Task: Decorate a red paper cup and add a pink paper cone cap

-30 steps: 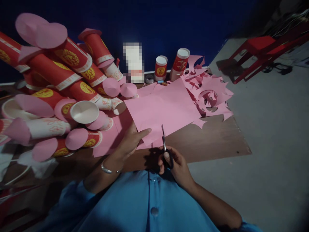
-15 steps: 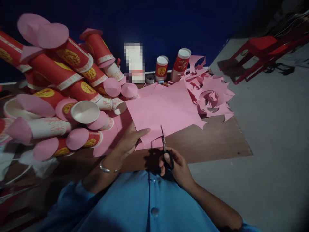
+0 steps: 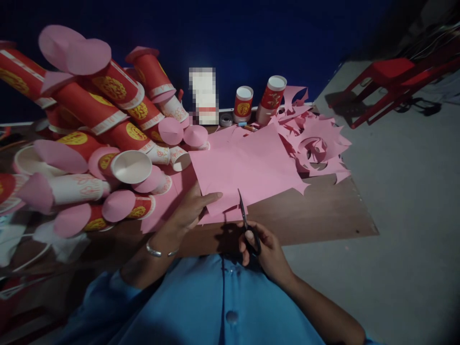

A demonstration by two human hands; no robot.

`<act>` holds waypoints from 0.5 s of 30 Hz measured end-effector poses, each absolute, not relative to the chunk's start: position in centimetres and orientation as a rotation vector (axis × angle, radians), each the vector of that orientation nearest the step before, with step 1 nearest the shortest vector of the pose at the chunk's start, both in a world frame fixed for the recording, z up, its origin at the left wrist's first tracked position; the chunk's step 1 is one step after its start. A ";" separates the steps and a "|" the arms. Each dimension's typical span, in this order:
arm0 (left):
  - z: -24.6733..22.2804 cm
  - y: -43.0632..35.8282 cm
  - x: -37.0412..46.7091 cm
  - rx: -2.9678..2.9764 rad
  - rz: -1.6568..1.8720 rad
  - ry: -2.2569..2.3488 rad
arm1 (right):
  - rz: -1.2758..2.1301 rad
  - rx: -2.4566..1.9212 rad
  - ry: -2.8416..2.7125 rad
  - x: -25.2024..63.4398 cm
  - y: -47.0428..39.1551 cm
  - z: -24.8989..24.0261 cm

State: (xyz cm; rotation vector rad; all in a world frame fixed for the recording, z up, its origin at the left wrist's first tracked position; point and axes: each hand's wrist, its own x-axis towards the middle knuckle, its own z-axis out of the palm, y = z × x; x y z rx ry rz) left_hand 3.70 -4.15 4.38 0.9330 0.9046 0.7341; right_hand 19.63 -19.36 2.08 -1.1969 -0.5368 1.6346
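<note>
A large sheet of pink paper (image 3: 247, 165) is pinched at its lower left corner by my left hand (image 3: 192, 206), thumb on top and fingers beneath. My right hand (image 3: 262, 242) grips black-handled scissors (image 3: 243, 208), with fingers in the loops. The scissor blades point away from me and lie over the sheet's near edge. More pink paper (image 3: 158, 211) lies under and beside my left hand. A pile of red and white paper cups with pink cones and discs (image 3: 118, 105) is stacked to the left.
Pink paper offcuts (image 3: 316, 139) heap up at the right back of the wooden table (image 3: 323, 211). Two stacks of red cups (image 3: 243, 106) and a roll of tape (image 3: 226, 119) stand by the blue wall. A red stool (image 3: 391, 72) is on the floor to the right.
The view has shifted slightly, so the cups and table appear a little further right and lower. Both hands keep their hold on the paper and the scissors, whose blades look nearly unchanged.
</note>
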 end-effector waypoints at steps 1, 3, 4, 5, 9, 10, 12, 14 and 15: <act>4.4 -4.2 3.7 0.936 0.737 0.902 | 1.640 -1.195 -0.533 19.6 -19.4 2.1; 4.4 -4.2 3.6 0.941 0.732 0.899 | 1.654 -1.191 -0.525 19.7 -19.4 2.1; 4.5 -4.2 3.5 0.941 0.728 0.901 | 1.658 -1.189 -0.521 19.7 -19.4 2.1; 4.5 -4.2 3.5 0.939 0.722 0.905 | 1.659 -1.188 -0.517 19.7 -19.4 2.1; 4.5 -4.2 3.4 0.927 0.697 0.921 | 1.664 -1.188 -0.518 19.8 -19.5 2.0; 4.5 -4.2 3.4 0.930 0.696 0.926 | 1.663 -1.190 -0.518 19.8 -19.5 2.0; 4.2 -4.1 3.4 0.947 0.707 0.940 | 1.664 -1.197 -0.519 19.9 -19.6 2.0; 4.0 -4.1 3.4 0.971 0.723 0.949 | 1.675 -1.206 -0.522 20.0 -19.6 2.0; 3.9 -4.0 3.4 0.978 0.726 0.949 | 1.686 -1.211 -0.522 20.1 -19.7 2.0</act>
